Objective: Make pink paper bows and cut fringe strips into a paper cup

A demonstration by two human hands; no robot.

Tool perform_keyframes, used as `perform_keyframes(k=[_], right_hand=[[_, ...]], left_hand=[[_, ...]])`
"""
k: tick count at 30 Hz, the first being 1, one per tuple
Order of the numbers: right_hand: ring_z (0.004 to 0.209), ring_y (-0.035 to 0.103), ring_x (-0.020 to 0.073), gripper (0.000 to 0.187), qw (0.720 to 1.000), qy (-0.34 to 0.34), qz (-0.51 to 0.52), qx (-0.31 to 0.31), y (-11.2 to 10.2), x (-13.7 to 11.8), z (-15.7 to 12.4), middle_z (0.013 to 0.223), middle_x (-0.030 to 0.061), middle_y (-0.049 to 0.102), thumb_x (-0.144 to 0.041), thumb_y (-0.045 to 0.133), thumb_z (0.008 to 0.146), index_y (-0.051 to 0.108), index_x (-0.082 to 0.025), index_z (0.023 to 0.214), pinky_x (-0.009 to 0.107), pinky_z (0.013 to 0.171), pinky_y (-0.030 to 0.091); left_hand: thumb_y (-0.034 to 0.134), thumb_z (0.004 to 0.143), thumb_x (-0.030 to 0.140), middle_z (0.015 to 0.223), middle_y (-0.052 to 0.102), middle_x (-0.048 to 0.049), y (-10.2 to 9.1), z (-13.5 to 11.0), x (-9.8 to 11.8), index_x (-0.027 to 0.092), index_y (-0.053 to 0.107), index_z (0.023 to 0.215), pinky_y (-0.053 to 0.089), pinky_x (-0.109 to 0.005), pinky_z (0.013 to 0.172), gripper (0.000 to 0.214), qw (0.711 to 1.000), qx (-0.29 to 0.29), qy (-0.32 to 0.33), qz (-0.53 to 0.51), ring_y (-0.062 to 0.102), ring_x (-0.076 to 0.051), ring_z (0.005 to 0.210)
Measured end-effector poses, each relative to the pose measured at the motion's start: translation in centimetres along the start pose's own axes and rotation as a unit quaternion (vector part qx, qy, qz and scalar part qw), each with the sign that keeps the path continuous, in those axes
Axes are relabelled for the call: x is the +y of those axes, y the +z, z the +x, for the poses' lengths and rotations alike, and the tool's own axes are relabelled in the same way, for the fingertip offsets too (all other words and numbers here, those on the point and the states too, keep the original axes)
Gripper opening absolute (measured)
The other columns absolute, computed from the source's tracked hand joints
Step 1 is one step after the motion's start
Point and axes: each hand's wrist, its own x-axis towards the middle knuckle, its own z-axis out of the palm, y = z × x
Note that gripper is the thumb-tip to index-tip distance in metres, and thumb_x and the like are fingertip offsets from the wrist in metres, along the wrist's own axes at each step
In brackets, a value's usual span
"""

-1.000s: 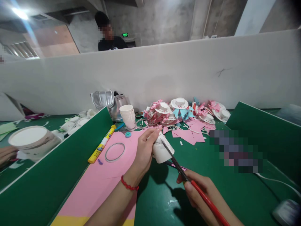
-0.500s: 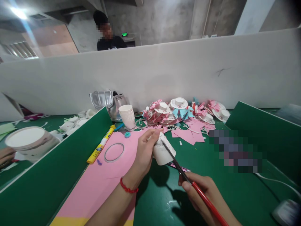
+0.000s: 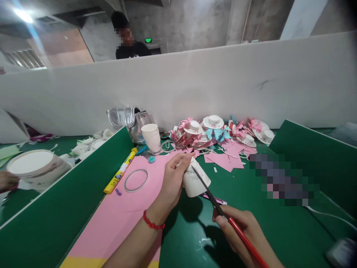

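A white paper cup (image 3: 196,182) with faint dark marks is tilted in my left hand (image 3: 174,176), whose fingers and thumb are closed on it. My right hand (image 3: 237,223) is wrapped round a pair of scissors (image 3: 212,199) with dark blades and a long red handle. The blades lie along the cup's side, their tip near its upper end; I cannot tell whether they cut into it. Partly hidden behind the cup and blades, a slim pink tool (image 3: 219,200) lies on the green table (image 3: 192,242).
Pink paper (image 3: 117,223) lies at left with a ring (image 3: 136,181) and a yellow glue tube (image 3: 119,171). Stacked cups (image 3: 151,137) and paper-cup crafts (image 3: 192,130) stand at the back. Green dividers (image 3: 69,182) flank me. A person (image 3: 131,44) is beyond the wall; another's hand (image 3: 8,181) is at left.
The scissors and the cup have shifted only very slightly, with both hands keeping their grips. At the far left, the other person's hand has moved a little.
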Motion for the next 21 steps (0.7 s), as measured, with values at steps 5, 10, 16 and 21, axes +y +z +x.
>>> perform_keyframes(k=[5, 10, 16, 21], right_hand=[[0.036, 0.025, 0.0071, 0.033, 1.0, 0.012, 0.015, 0.006, 0.0, -0.2, -0.1, 0.045, -0.0082, 0.024, -0.044, 0.044, 0.081, 0.05, -0.017, 0.062, 0.021, 0.035, 0.017], [0.039, 0.022, 0.0073, 0.032, 0.999, 0.0, 0.04, 0.014, -0.1, -0.5, 0.0, 0.045, -0.0084, 0.024, -0.044, 0.045, 0.08, 0.051, -0.017, 0.063, 0.022, 0.037, 0.015], [0.044, 0.026, 0.0103, 0.046, 0.998, -0.02, 0.045, -0.024, -0.4, 0.1, -0.4, 0.051, -0.0063, 0.032, -0.061, 0.045, 0.075, 0.056, -0.019, 0.089, 0.023, 0.041, 0.02], [0.057, 0.04, 0.0159, 0.057, 0.998, -0.053, 0.037, -0.015, -0.8, 0.3, -0.2, 0.069, -0.0002, 0.046, -0.069, 0.039, 0.073, 0.049, -0.023, 0.106, 0.025, 0.052, 0.033]], left_hand=[[0.063, 0.069, 0.037, 0.083, 0.065, -0.0031, 0.1, 0.0, 0.0, 0.018, 0.068, 0.082, 0.043, -0.024, 0.063, 0.024, 1.0, -0.002, 0.006, -0.018, 0.057, -0.015, 0.072], [0.067, 0.066, 0.03, 0.095, 0.063, -0.0053, 0.4, -0.4, 0.0, 0.02, 0.061, 0.101, 0.045, -0.026, 0.067, 0.037, 0.998, -0.015, -0.011, -0.062, 0.058, -0.017, 0.079], [0.063, 0.07, 0.03, 0.079, 0.061, -0.0012, 0.0, -0.3, 0.5, 0.019, 0.059, 0.092, 0.045, -0.023, 0.06, 0.025, 0.998, -0.01, 0.002, -0.061, 0.057, -0.014, 0.07], [0.063, 0.069, 0.028, 0.07, 0.057, 0.0017, -0.6, 0.2, 1.4, 0.019, 0.058, 0.084, 0.043, -0.019, 0.054, 0.018, 0.997, 0.028, 0.026, -0.074, 0.053, -0.01, 0.062]])
